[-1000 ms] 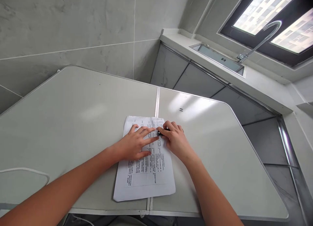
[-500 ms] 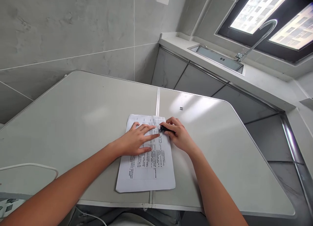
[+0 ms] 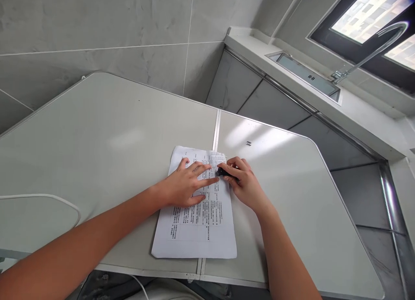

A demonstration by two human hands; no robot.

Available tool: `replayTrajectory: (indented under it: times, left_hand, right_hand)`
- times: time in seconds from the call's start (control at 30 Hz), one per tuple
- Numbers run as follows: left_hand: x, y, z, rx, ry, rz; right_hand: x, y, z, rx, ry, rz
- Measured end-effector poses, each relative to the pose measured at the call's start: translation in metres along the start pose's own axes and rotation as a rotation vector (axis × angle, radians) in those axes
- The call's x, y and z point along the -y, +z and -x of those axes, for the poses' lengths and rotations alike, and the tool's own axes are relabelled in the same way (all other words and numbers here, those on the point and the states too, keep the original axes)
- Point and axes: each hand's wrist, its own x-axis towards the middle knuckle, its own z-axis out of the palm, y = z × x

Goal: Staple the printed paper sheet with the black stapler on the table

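A stack of printed paper lies on the folding table, with a small strip of printed paper near its top right. My left hand rests flat on the sheets, fingers spread, index fingertip close to the stapler's jaw. At the right edge of the paper, my right hand is closed around a small black stapler, whose front end lies over the sheets. Part of the stapler's body is hidden by the fingers. Whether its jaws are pressed together I cannot tell.
Two small silver staple strips lie on the white folding table, beyond my right hand. A white cable loops at the left. Behind stand a counter with a sink and a faucet.
The camera view has tilted and shifted slightly. Both hands keep about the same place on the paper, with the stapler still in my right hand.
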Motion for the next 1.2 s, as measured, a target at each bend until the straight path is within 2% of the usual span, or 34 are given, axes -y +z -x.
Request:
replayTrajectory:
  times: [0.37, 0.67, 0.8, 1.0, 1.2]
  left_hand:
    - [-0.001, 0.002, 0.002, 0.008, 0.003, 0.009]
    - [-0.001, 0.000, 0.001, -0.012, 0.016, 0.025]
    - [0.000, 0.001, 0.001, -0.021, 0.010, 0.033]
    - [0.001, 0.002, 0.003, -0.013, 0.004, 0.032]
    - [0.002, 0.000, 0.002, 0.009, 0.000, 0.014]
  right_hand:
    - [0.010, 0.006, 0.001, 0.040, 0.013, 0.220]
    - [0.012, 0.016, -0.003, 0.060, -0.040, 0.431]
    - [0.012, 0.019, 0.000, 0.030, -0.058, 0.364]
    - [0.009, 0.015, 0.011, -0.176, 0.001, 0.183]
    - [0.007, 0.008, 0.012, -0.198, 0.036, 0.147]
